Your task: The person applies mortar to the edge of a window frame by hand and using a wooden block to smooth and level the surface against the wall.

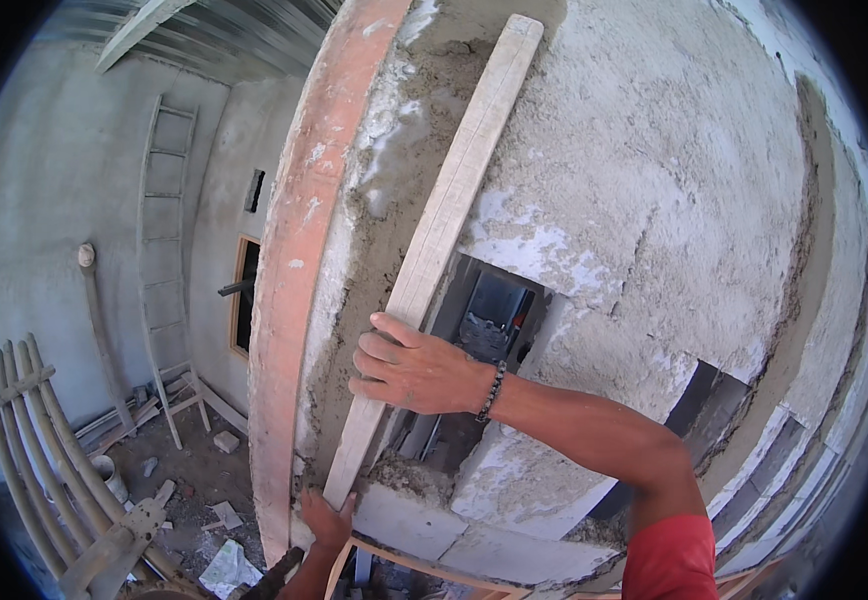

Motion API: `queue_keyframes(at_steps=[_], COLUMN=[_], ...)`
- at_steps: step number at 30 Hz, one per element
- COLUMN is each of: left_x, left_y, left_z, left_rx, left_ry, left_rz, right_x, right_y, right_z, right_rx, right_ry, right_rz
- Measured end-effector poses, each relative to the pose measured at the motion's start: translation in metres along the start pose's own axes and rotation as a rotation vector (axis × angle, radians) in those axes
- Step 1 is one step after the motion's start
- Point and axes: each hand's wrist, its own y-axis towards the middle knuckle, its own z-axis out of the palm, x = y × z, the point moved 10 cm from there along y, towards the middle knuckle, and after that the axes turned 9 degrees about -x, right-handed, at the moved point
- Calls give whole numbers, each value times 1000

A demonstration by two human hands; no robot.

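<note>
While the damp grey mortar strip (379,235) left of our right fingers looks already laid, its face is pitted and patchy, so we judge that smoothing is left. Across its right side slants the long, pale, straight wooden batten (479,140), reaching well above those fingers and a little below them. Our right hand (422,372) comes in from the right, elbow bent, its fingers curled over the batten's lower half; below them, our left hand (326,520) grasps the bottom end. Farther left of both sets of fingers stands the flat salmon-pink upright band (289,270).
</note>
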Motion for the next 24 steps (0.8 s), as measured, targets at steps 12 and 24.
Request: queue_keyframes(at_steps=[12, 24], left_x=[-26, -6], left_y=[37, -24], left_z=[-23, -1], left_rx=[-52, 49], left_ry=[-14, 81], left_rz=[-11, 50], right_x=[-28, 23], right_y=[33, 4], right_z=[20, 16], right_rx=[-4, 33], right_ry=[86, 53], right_rz=[-42, -5])
